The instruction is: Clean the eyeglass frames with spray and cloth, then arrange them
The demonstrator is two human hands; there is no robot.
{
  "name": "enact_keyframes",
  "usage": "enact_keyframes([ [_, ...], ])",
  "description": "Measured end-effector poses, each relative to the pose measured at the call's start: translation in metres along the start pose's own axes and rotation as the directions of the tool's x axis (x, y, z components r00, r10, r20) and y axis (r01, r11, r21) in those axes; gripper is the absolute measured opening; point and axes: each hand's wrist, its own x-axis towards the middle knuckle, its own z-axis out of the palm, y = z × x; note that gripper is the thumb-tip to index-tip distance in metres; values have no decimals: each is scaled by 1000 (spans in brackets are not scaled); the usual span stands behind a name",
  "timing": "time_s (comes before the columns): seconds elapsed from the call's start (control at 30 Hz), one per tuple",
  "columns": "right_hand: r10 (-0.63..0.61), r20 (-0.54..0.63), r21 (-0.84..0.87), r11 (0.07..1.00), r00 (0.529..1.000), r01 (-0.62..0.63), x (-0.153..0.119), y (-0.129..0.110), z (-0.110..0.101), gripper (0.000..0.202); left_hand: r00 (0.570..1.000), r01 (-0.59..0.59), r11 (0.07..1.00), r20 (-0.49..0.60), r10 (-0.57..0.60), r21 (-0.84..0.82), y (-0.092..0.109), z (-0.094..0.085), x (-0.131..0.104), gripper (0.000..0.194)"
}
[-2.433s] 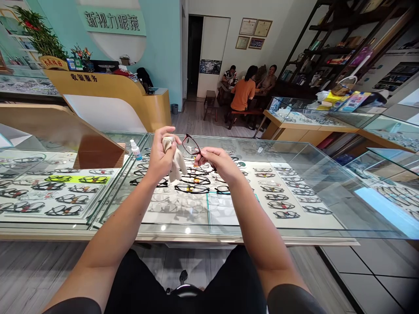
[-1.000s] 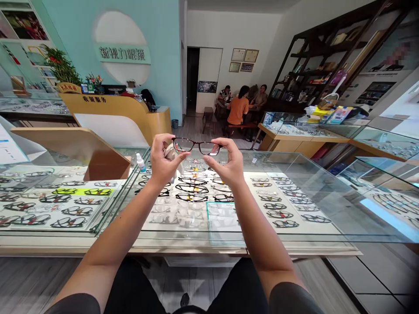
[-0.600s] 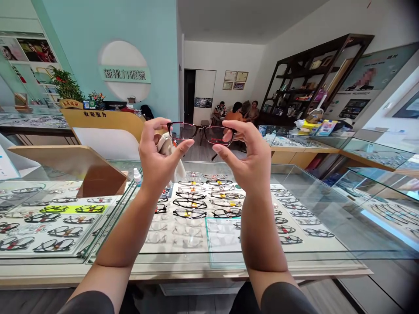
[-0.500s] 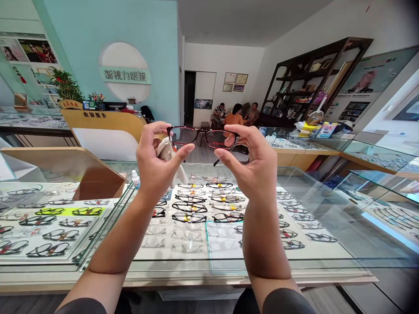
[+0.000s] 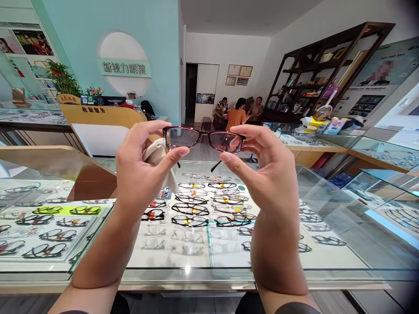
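A pair of dark-red framed glasses [image 5: 203,138] is held up level above the display case, its temples pointing down and away. My left hand [image 5: 144,161] pinches the left end of the frame between thumb and index finger. A pale cloth [image 5: 160,159] hangs from the other fingers of that hand. My right hand [image 5: 265,165] grips the right end of the frame, its thumb below the lens. Red lettering shows on the right lens. Beneath the hands, rows of glasses [image 5: 190,209] lie inside the glass case [image 5: 229,274].
A wooden counter [image 5: 104,117] with a plant [image 5: 62,78] stands at the left back. Seated people [image 5: 237,115] are in the background. A dark shelf [image 5: 314,78] stands at the right, above more glass cases [image 5: 389,152]. A brown panel [image 5: 65,170] rises at the left.
Both hands and the glasses look larger and nearer, and the hands sit farther apart. The view has shifted slightly, and the white bottle by my left wrist is now hidden.
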Motion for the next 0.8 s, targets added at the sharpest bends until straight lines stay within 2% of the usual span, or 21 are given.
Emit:
enact_keyframes([
  [0.2, 32, -50, 20, 999, 998, -31, -3, 0, 4, 34, 999, 7, 997, -32, -5, 72, -6, 2, 3, 51],
  [0.4, 52, -47, 29, 998, 998, -51, -4, -5, 5, 34, 999, 50, 997, -19, -49, 57, -8, 0, 6, 56],
  [0.63, 214, -114, 39, 977, 970, -211, -3, -16, 9, 37, 996, 89, 995, -20, -88, 48, -4, 2, 7, 56],
  [0.8, 189, -138, 31, 982, 972, -187, -4, -17, 10, 38, 991, 131, 991, -21, -130, 19, -2, 5, 6, 56],
])
